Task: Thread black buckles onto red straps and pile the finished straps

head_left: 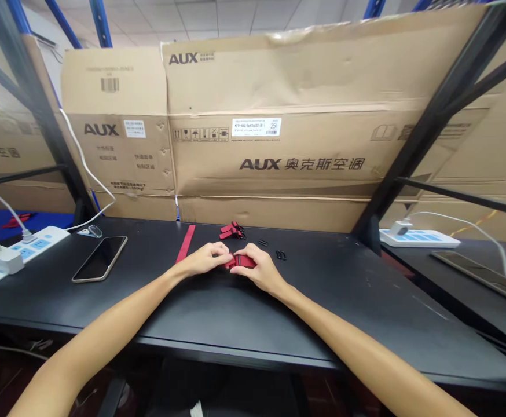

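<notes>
Over the middle of the black table, both my hands grip a red webbing strap (246, 262) with a black buckle on it. My left hand (207, 258) pinches the strap's left end between thumb and fingers. Closed around the right part, close to the buckle, is my right hand (262, 267). Just behind lies a folded bundle of red straps (231, 230) with black buckles. Two loose black buckles rest to the right: a slim buckle (262, 242) and a wider buckle (281, 255). A flat red strap (186, 243) stretches away behind my left wrist.
On the table's left are a phone (100, 259) and a white power strip (36, 246) with plugs and cables. Tall cardboard sheets (270, 191) stand along the back edge. A black metal post (422, 124) rises at the right, with another power strip (420, 237) beyond it.
</notes>
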Motion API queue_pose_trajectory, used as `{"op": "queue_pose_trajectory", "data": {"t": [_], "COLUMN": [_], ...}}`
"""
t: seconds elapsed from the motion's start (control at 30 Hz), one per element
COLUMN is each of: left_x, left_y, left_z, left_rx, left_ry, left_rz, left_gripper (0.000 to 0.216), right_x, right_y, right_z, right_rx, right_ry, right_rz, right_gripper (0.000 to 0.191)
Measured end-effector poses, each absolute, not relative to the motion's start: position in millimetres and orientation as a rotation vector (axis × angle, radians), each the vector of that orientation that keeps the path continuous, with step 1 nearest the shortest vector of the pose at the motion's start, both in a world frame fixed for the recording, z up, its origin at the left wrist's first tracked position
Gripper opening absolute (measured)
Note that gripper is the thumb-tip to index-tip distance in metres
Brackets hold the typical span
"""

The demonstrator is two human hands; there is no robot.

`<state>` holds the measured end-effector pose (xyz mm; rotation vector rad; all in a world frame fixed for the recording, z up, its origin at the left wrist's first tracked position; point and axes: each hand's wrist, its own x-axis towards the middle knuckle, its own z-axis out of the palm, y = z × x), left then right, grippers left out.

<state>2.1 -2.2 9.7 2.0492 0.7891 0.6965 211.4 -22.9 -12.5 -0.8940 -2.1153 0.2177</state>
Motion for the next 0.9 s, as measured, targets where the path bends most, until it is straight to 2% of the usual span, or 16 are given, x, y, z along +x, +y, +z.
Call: {"op": "queue_pose_trajectory", "data": {"t": [0.23, 0.5, 0.77, 0.9], "left_x": [4.7, -1.4, 7.7, 11.8], "left_y": [-6.2, -8.0, -5.3, -4.6], "left_z": [9.9, 12.7, -0.6, 1.4], "left_rx": [2.211, 2.17, 2.073, 1.992], "left_ry": [0.776, 0.697, 0.734, 0.747], "left_rz": [0.628, 0.514, 0.663, 0.752], "left_gripper": [0.035, 0.036, 0.04, 0.041], "right_x": [210.1, 206.8, 204.9, 205.9], "right_y": [-23.7, -25.4, -24.3, -25.9], "right_z": [-13.6, -16.1, -17.3, -10.4], "right_rx": [-0.856, -0.803, -0.825, -0.89], "right_ry": [-2.295, -2.377, -2.3, -2.119], "right_rz": [-0.088, -0.195, -0.121, 0.102], "right_gripper": [0.04, 0.043, 0.041, 0.041]}}
